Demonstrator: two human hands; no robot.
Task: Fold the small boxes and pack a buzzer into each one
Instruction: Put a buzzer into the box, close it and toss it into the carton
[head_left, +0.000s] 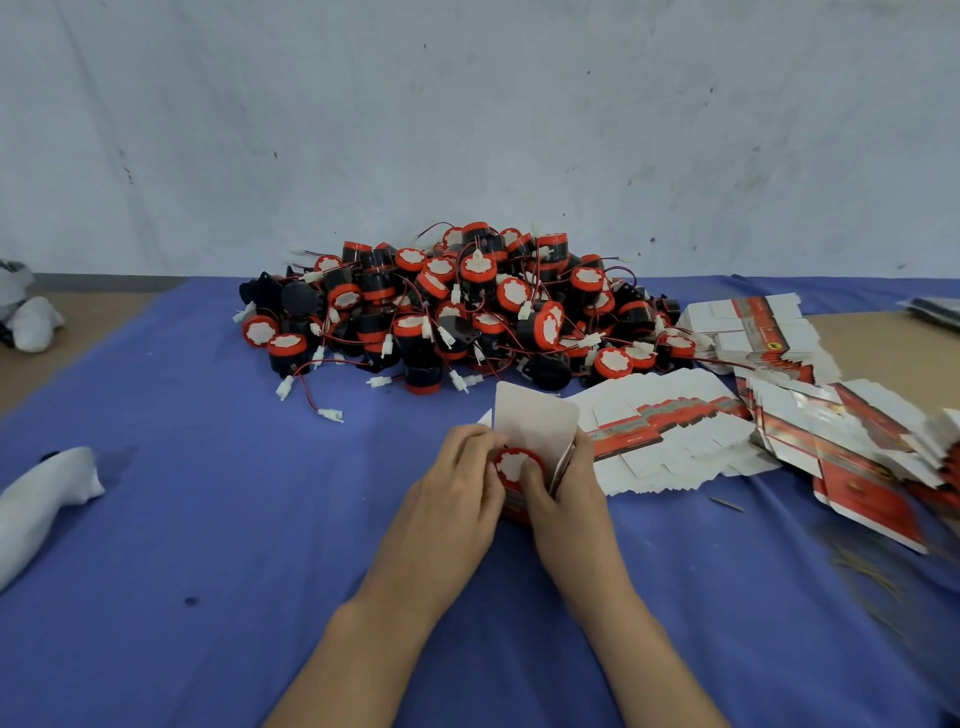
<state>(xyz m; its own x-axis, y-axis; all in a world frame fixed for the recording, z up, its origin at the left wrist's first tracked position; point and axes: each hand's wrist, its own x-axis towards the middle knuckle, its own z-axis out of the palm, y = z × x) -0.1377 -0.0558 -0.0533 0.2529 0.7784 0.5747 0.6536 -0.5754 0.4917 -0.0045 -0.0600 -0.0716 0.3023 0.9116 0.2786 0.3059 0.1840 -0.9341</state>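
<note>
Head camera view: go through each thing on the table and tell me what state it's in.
small box: folded, top flap open.
buzzer: in the box mouth, not closed in.
buzzer pile: loose heap, unpacked.
flat boxes: unfolded, fanned out.
left hand: grips the small box.
right hand: grips the box, thumb on buzzer.

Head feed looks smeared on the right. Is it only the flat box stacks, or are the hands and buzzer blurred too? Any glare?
Head view: light soft and even, no glare, faint shadows; left hand, right hand, the buzzer and small box between them read sharp enough; flat boxes at the far right edge are smeared and stretched by the wide lens; the buzzer pile is clear.
</note>
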